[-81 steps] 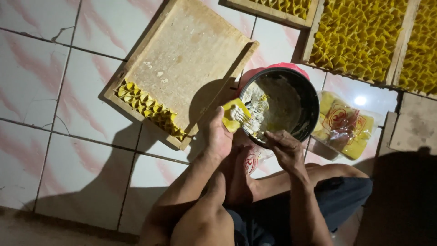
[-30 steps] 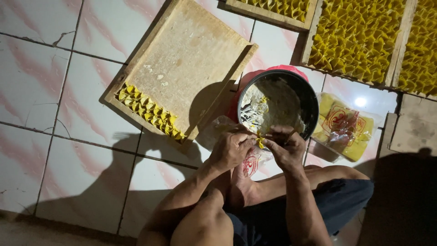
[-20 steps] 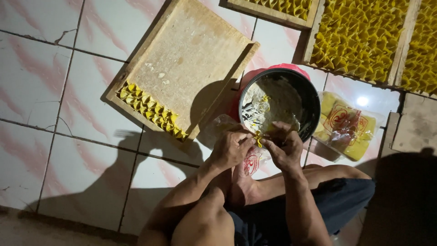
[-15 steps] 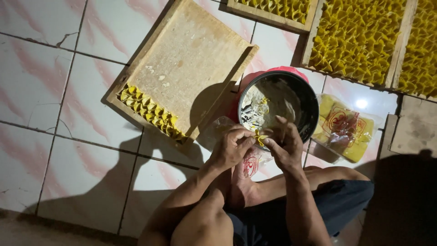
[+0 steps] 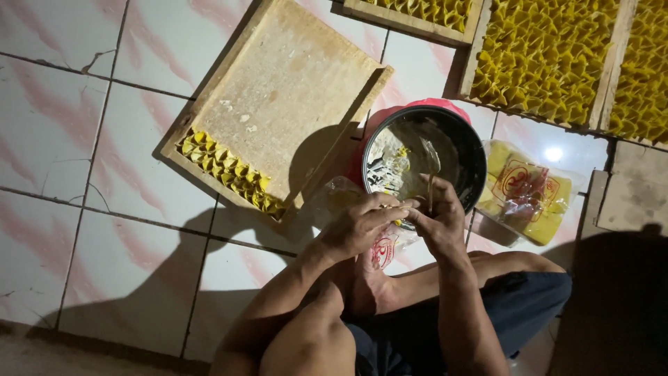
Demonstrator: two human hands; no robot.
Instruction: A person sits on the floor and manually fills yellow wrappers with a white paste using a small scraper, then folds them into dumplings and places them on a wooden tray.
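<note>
We sit on the tiled floor [image 5: 104, 139]; our left hand [image 5: 358, 226] and right hand [image 5: 438, 219] meet fingertip to fingertip just near of the bowl's rim, both pinched narrow on a small yellow piece [image 5: 399, 223], mostly hidden by the fingers; a thin stick [image 5: 429, 191] rises from the right hand over the dark bowl [image 5: 452, 150], which holds pale paste; left of the bowl, touching it, lies a wooden tray [image 5: 292, 90] with one row of folded yellow pieces [image 5: 229, 174] along its near-left edge, the rest bare; far right, filled trays [image 5: 550, 59] crowd the floor; a plastic packet [image 5: 529, 191] lies right of the bowl; open tiles lie left.
</note>
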